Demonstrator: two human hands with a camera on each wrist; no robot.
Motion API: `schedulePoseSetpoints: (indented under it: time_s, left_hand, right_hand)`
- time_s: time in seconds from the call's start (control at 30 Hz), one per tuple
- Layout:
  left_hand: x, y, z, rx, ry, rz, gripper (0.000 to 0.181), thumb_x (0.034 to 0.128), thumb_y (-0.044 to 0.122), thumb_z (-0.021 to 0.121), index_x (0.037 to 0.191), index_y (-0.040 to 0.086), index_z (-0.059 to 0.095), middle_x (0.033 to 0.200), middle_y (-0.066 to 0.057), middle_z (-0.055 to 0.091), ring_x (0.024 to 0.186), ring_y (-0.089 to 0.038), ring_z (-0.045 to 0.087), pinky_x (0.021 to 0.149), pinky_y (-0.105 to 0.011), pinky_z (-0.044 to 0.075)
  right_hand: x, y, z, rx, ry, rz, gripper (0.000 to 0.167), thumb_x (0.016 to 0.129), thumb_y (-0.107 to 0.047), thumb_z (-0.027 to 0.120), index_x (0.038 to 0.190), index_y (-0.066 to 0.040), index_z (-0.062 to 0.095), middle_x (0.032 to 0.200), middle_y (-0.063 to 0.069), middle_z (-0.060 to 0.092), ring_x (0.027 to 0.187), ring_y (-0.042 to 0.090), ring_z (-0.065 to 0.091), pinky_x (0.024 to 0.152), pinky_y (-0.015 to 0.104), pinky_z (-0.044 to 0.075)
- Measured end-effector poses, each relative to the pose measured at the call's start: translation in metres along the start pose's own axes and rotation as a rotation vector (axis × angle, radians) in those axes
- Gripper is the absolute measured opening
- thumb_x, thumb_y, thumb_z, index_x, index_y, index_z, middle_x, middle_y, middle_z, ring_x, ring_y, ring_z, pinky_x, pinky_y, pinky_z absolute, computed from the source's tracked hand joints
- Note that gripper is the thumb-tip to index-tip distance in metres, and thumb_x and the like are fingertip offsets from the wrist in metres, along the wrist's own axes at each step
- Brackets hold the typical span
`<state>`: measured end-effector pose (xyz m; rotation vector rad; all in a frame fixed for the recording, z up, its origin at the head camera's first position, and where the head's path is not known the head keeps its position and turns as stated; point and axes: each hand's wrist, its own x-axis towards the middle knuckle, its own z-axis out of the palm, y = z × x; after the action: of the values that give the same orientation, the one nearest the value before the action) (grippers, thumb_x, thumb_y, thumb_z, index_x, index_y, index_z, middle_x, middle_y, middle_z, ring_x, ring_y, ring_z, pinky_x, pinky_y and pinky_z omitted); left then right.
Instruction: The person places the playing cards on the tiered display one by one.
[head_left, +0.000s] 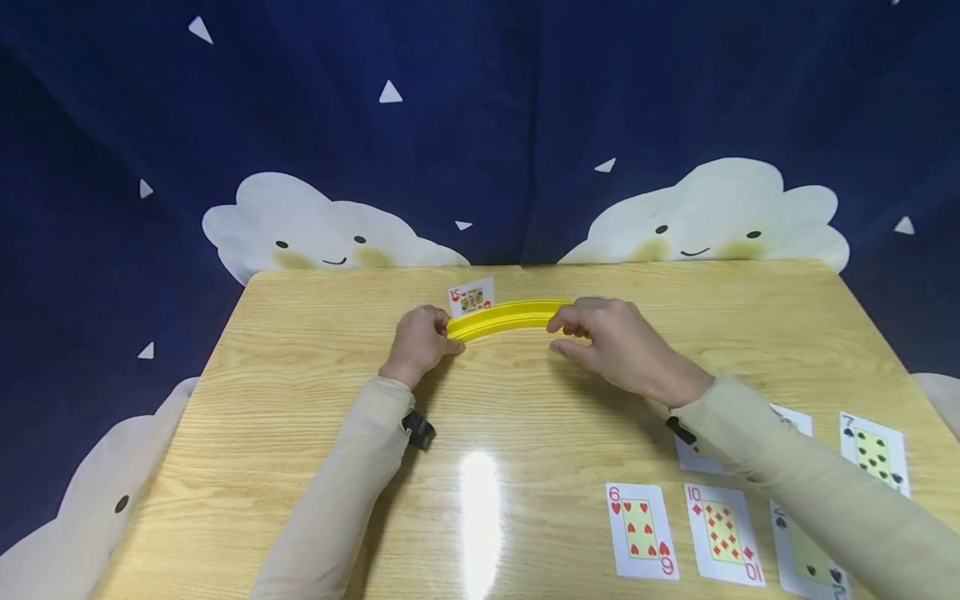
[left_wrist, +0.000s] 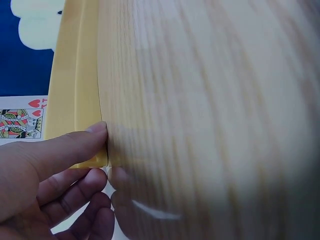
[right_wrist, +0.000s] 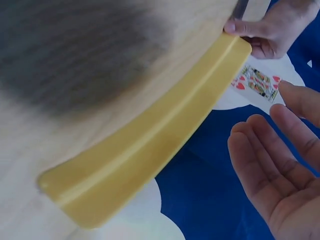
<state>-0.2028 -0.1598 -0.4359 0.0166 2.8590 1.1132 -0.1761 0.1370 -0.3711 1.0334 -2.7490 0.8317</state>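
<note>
A curved yellow card holder (head_left: pixel 506 317) sits at the far part of the table. My left hand (head_left: pixel 420 337) pinches its left end, with the thumb (left_wrist: pixel 70 150) on the near side. A king of hearts (head_left: pixel 471 296) stands tilted at the back of the holder, near that end. Over the holder's right end in the head view is my right hand (head_left: pixel 611 342), its fingers loosely bent. The right wrist view shows those fingers (right_wrist: pixel 260 180) apart from the yellow holder (right_wrist: pixel 145 135), with nothing held.
Face-up cards lie at the table's near right: a six of hearts (head_left: pixel 642 531), a ten of diamonds (head_left: pixel 723 533), a seven of spades (head_left: pixel 875 454) and others partly under my right forearm. A dark blue cloud-print curtain (head_left: pixel 480 125) hangs behind the wooden table (head_left: pixel 300 358).
</note>
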Motion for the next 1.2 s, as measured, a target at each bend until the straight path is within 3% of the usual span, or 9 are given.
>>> schedulePoseSetpoints:
  time_s: [0.37, 0.67, 0.9, 1.2]
  left_hand:
    - [0.0, -0.002, 0.0, 0.007, -0.004, 0.003, 0.026, 0.0843, 0.005, 0.095, 0.091, -0.001, 0.071, 0.081, -0.007, 0.058, 0.082, -0.024, 0.051, 0.078, -0.036, 0.041]
    - [0.0, 0.0, 0.001, 0.017, -0.011, -0.012, 0.026, 0.0851, 0.005, 0.095, 0.093, -0.001, 0.071, 0.088, -0.009, 0.059, 0.086, -0.025, 0.051, 0.08, -0.036, 0.042]
    - [-0.001, 0.0, 0.0, 0.011, -0.009, -0.013, 0.026, 0.0855, 0.005, 0.094, 0.096, -0.002, 0.072, 0.086, -0.008, 0.059, 0.086, -0.026, 0.052, 0.081, -0.037, 0.042]
    - [-0.001, -0.001, 0.001, 0.008, -0.009, -0.007, 0.026, 0.0852, 0.005, 0.095, 0.096, -0.003, 0.073, 0.086, -0.009, 0.06, 0.086, -0.026, 0.052, 0.082, -0.038, 0.042]
  right_hand:
    - [-0.044, -0.001, -0.005, -0.03, -0.08, 0.046, 0.015, 0.095, -0.01, 0.087, 0.108, -0.008, 0.081, 0.097, 0.0, 0.076, 0.083, 0.017, 0.066, 0.073, 0.035, 0.057]
    - [-0.077, -0.004, -0.013, -0.031, -0.11, 0.097, 0.021, 0.094, -0.015, 0.089, 0.112, -0.01, 0.081, 0.099, -0.002, 0.076, 0.083, 0.015, 0.066, 0.071, 0.034, 0.057]
    - [-0.102, -0.008, -0.011, -0.042, -0.147, 0.079, 0.025, 0.093, -0.018, 0.09, 0.113, -0.01, 0.08, 0.104, 0.001, 0.077, 0.085, 0.013, 0.07, 0.073, 0.035, 0.06]
    - [-0.134, -0.01, -0.006, -0.115, -0.224, 0.052, 0.04, 0.088, -0.032, 0.095, 0.117, -0.011, 0.078, 0.088, -0.013, 0.058, 0.073, 0.002, 0.044, 0.066, 0.029, 0.045]
